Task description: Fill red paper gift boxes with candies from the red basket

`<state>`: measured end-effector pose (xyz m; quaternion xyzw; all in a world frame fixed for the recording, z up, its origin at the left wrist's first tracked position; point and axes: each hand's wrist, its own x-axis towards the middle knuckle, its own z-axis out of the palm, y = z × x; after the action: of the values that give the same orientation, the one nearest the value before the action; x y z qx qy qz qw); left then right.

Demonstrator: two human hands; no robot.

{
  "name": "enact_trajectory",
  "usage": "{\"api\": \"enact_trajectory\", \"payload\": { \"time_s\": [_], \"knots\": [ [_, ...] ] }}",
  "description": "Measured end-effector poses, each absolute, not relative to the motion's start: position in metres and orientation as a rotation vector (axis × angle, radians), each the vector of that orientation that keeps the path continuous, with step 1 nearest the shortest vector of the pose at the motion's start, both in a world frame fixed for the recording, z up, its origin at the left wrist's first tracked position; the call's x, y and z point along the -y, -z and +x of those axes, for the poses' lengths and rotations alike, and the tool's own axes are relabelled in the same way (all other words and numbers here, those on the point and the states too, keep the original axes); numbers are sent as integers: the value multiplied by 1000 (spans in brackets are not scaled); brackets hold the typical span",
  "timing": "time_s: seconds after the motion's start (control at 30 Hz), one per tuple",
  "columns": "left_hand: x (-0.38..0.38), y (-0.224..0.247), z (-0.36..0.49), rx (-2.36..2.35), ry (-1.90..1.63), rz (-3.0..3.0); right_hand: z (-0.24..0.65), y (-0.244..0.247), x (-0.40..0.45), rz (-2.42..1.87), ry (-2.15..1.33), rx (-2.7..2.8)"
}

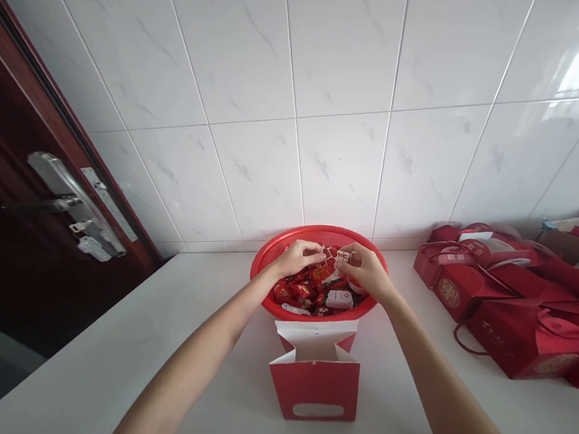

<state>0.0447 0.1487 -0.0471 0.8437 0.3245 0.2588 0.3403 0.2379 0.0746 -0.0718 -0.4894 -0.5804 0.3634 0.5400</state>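
A red plastic basket [267, 250] with a perforated wall holds many small wrapped candies [339, 299] in red and white wrappers. Over its far half, my left hand [299, 258] pinches a red candy wrapper, its fingers closed. My right hand [368, 271] faces it from the other side, thumb and fingers closed on a red-and-white wrapped candy [343, 256]. Whether both hands grip the same packet is hard to make out. Just in front of the basket stands a red paper box [321, 388], its top unfolded and its white inside showing.
Several closed red gift boxes [505, 334] with cord handles are piled at the right of the white tabletop [201, 317]. A tiled wall [339, 161] rises behind the basket. At the left is a dark wooden door with a metal handle [70, 203].
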Motion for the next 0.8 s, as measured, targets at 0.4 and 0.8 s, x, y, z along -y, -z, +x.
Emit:
{"api": "enact_trajectory", "payload": {
  "time_s": [0.4, 0.8],
  "knots": [
    [-158, 61, 34, -1325, 179, 2333, 238, 70, -74, -1335, -660, 1351],
    [-141, 52, 50, -1516, 321, 2433, 236, 66, -70, -1379, -626, 1354]
  ]
}}
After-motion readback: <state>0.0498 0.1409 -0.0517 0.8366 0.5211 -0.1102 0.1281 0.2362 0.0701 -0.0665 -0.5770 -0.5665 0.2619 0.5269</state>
